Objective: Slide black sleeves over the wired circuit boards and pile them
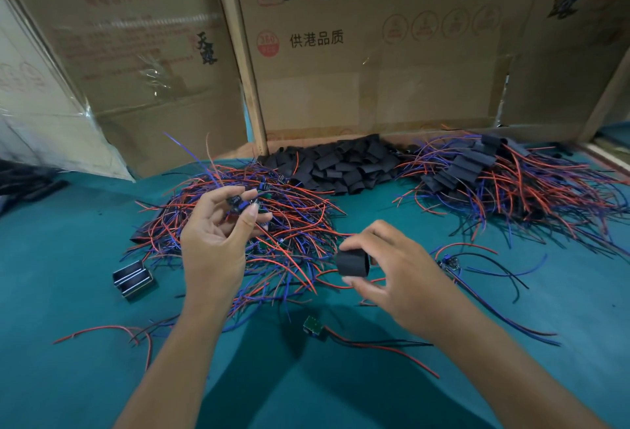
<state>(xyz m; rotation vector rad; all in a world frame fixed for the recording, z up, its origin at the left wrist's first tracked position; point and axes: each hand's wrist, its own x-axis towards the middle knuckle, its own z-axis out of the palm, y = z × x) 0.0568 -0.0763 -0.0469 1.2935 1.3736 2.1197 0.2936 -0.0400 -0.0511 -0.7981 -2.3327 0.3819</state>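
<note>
My left hand (218,231) is raised over a tangle of red, blue and black wired boards (289,224) and pinches one small wired circuit board (238,204) between thumb and fingertips. My right hand (392,268) holds a short black sleeve (353,262) between thumb and fingers, its open end facing left, a little apart from the board. A heap of loose black sleeves (344,164) lies at the back against the cardboard. To the right is the pile of sleeved boards (504,176) with wires fanning out.
Cardboard boxes (358,53) wall off the back of the teal table (68,292). A small metal-and-black part (133,279) sits at the left. A loose green board (313,325) with wires lies near me, and another wired board (450,263) rests right of my right hand.
</note>
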